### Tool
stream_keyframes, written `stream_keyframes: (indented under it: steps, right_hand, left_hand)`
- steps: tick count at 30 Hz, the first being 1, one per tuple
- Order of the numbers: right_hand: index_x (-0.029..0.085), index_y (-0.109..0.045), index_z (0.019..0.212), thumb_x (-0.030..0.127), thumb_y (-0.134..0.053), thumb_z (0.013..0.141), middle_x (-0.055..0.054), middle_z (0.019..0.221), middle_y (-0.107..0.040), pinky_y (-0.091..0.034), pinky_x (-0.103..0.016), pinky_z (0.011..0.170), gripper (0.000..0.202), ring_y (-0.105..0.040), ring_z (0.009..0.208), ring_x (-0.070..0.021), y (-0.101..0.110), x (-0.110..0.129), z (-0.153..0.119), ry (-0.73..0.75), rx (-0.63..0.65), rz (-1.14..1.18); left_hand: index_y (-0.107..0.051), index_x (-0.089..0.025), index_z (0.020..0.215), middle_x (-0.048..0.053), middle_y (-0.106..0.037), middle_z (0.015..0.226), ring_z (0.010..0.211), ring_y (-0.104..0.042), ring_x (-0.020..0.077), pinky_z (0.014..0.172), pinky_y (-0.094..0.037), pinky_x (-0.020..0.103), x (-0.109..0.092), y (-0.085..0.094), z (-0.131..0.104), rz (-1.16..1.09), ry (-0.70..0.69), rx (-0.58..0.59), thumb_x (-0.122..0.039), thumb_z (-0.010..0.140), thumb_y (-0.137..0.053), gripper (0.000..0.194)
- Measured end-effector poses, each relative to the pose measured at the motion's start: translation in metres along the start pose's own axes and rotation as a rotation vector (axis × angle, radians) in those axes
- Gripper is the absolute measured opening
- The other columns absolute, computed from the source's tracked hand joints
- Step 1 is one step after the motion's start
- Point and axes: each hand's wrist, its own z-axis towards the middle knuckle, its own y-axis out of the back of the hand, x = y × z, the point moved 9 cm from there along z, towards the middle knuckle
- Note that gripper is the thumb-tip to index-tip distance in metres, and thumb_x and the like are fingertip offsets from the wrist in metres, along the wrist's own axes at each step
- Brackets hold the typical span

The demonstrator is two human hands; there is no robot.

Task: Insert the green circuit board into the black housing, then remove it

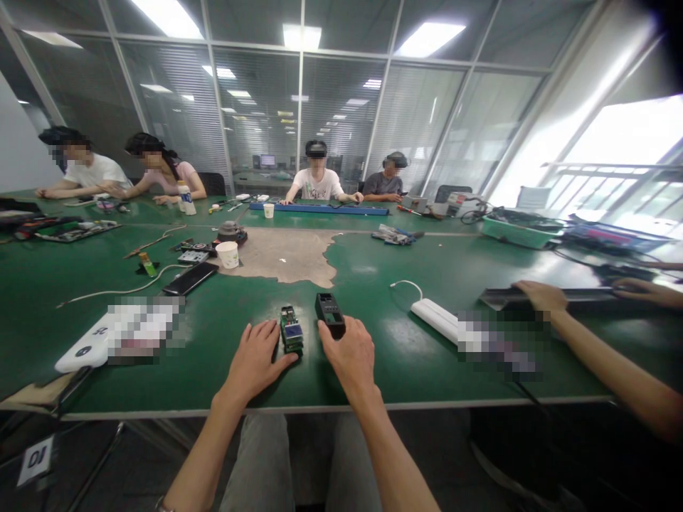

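Observation:
A small green circuit board with a little screen lies on the green table in front of me. My left hand rests on the table along the board's left side, palm down, fingers stretched out and thumb at its near end. It appears to touch the board's edge without gripping it. To the right, my right hand is closed around an open black plastic casing, thumb on its left side and fingers on its right. The casing's near end is partly hidden by the hand.
To the left lie a black phone, a white case and a paper cup. A white power strip is on the right, beside another person's hand on a dark channel-shaped part. Several people sit across the table.

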Motion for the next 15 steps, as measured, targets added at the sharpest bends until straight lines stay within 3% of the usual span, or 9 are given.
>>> stream_keyframes:
  steps: [15]
  right_hand:
    - [0.015,-0.063,0.098,0.045,-0.057,0.088,-0.010,0.092,-0.063,-0.043,-0.029,0.077,0.033,-0.062,0.087,-0.0221,-0.021,-0.011,-0.009,0.002,0.045,0.016]
  left_hand:
    - [-0.046,-0.020,0.138,0.014,-0.047,0.145,0.135,-0.039,0.0299,0.115,-0.021,0.053,-0.001,0.002,0.001,-0.002,-0.009,-0.001,-0.068,0.087,-0.042,0.070]
